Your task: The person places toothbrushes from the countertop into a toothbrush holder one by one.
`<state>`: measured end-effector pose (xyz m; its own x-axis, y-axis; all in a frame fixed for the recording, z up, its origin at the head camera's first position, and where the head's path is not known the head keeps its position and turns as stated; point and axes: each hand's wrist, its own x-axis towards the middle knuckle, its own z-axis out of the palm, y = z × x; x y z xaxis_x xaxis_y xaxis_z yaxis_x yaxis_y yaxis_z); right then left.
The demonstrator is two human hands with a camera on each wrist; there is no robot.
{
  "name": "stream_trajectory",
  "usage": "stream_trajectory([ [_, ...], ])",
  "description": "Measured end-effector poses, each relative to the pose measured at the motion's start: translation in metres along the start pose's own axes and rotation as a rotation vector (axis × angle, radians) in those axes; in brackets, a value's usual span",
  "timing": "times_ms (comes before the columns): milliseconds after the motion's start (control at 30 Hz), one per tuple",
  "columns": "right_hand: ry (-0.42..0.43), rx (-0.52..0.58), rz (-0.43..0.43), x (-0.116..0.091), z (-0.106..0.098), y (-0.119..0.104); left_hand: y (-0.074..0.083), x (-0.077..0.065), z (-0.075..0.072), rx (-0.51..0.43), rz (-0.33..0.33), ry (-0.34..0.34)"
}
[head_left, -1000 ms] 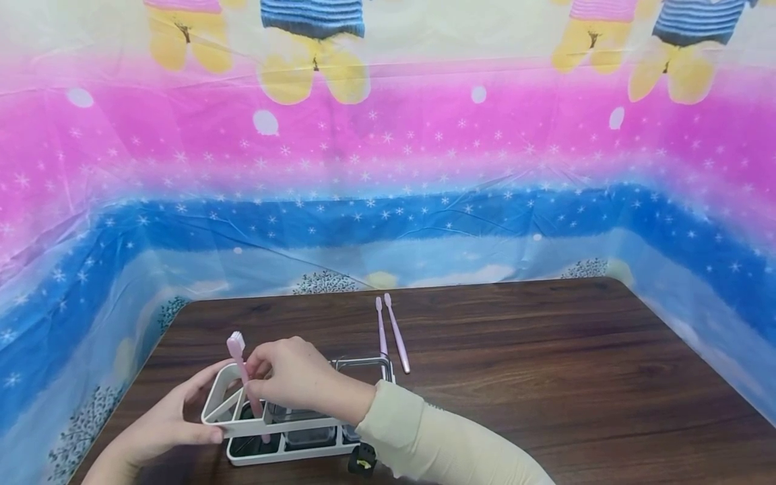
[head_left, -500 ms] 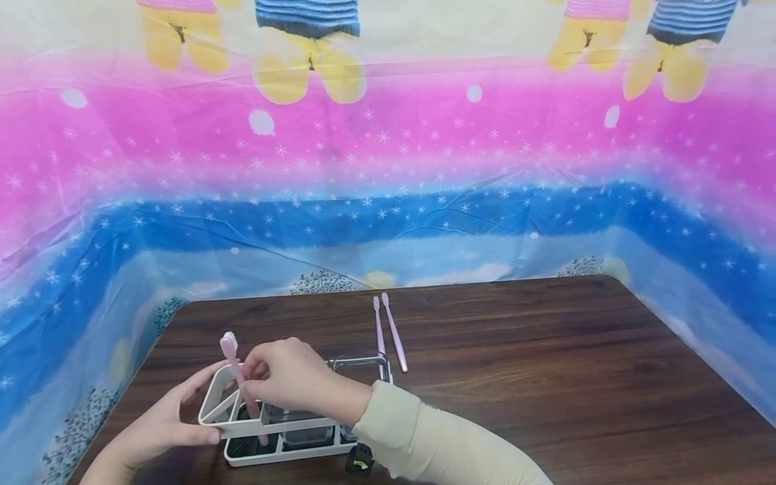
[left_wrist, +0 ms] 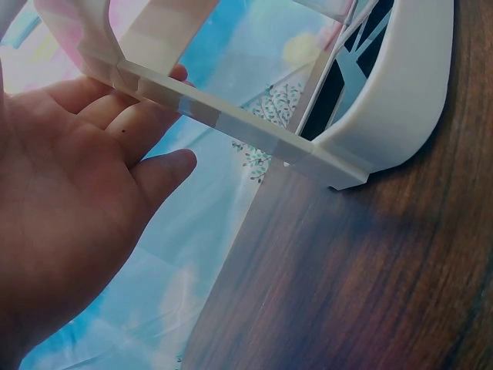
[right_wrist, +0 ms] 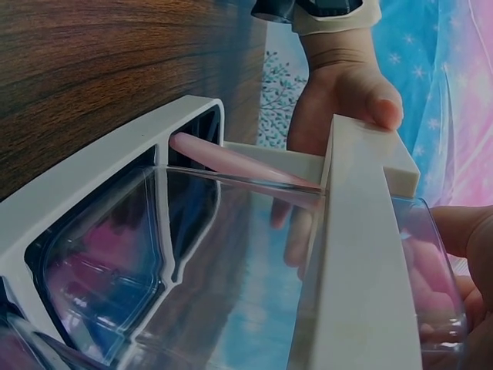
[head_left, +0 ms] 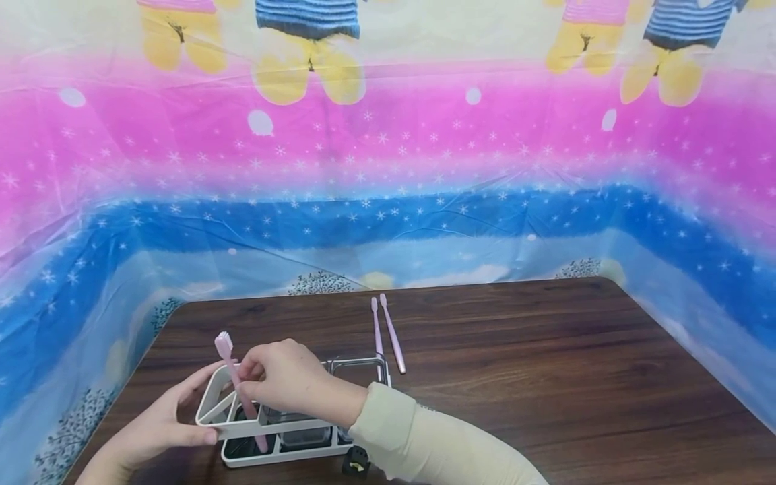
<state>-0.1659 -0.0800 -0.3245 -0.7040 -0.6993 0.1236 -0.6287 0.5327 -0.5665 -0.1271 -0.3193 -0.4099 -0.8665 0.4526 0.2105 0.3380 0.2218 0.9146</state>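
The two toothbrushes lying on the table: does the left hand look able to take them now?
Probably not: the left hand holds the rack, and the right hand seems to block the way to the toothbrushes.

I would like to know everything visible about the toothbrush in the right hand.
The toothbrush is pink, plastic-looking, slim, with whitish bristles. Pinched by the right hand, it leans, head up, its handle running through the upper tier of the white holder; its end reaches a dark lower compartment, contact unclear.
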Motion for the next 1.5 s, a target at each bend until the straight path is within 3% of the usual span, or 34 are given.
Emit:
stream_trajectory([
  [267, 0.012, 0.005, -0.017, -0.002, -0.001, 0.002, 0.0, -0.001, 0.001, -0.024, -0.016, 0.001],
  [533, 0.002, 0.06, -0.027, -0.01, -0.011, 0.011, 0.002, -0.001, 0.0, -0.082, -0.008, -0.053],
  [700, 0.029, 0.119, 0.02, -0.014, -0.025, 0.024, 0.004, -0.003, 0.0, -0.044, -0.024, -0.029],
  [800, 0.057, 0.152, 0.038, -0.017, -0.037, 0.034, 0.005, -0.004, 0.0, 0.002, 0.007, -0.008],
  [900, 0.092, 0.202, 0.059, -0.021, -0.053, 0.047, 0.005, -0.005, -0.001, -0.017, 0.077, -0.029],
  [1000, 0.134, 0.262, 0.107, -0.024, -0.068, 0.063, 0.007, -0.004, -0.003, -0.113, 0.132, -0.085],
  [1133, 0.2, 0.318, 0.166, -0.026, -0.079, 0.091, 0.011, -0.003, -0.005, -0.185, 0.144, -0.111],
  [1500, 0.328, 0.338, 0.351, -0.021, -0.067, 0.174, 0.01, -0.007, -0.007, -0.138, 0.243, -0.081],
])
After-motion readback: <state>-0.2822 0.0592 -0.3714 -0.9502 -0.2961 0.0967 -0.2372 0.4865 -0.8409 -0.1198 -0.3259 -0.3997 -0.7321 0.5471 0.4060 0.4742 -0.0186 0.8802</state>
